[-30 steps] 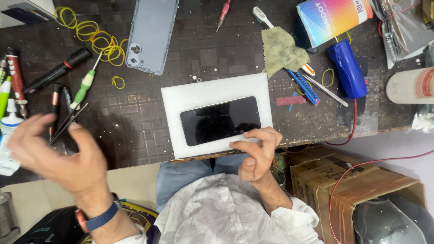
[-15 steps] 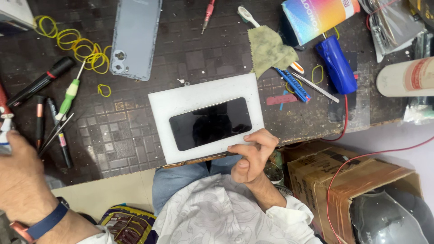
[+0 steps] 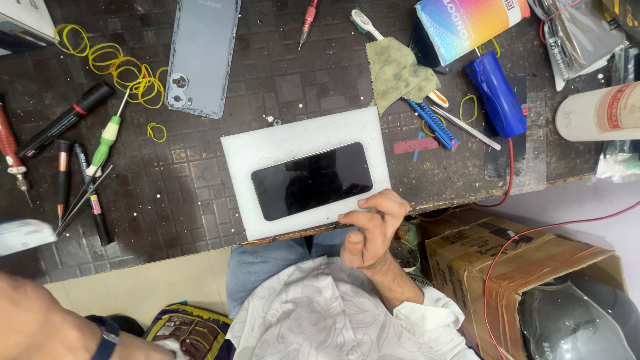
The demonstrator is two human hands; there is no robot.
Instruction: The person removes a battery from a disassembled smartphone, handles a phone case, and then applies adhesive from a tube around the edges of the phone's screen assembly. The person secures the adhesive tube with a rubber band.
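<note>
The right hand (image 3: 373, 227) pinches the near edge of the white pad (image 3: 300, 140) bearing the black phone (image 3: 311, 180). The phone's glass is likely fragile and slippery; grip it by the side edges. The left hand (image 3: 40, 327) is cropped, its grip indeterminate.

Bright, even overhead light is falling across the dark tiled workbench (image 3: 200, 193); the glossy black phone screen (image 3: 311, 180) is reflecting a dim silhouette, while the left forearm (image 3: 40, 327) is blurring.

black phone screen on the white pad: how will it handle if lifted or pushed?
The black phone screen looks thin, flat and glossy, so probably light, slippery and fragile. It lies flat on the white pad, so it should slide rather than roll. The right hand touches the pad's near edge, likely steadying it.
</note>
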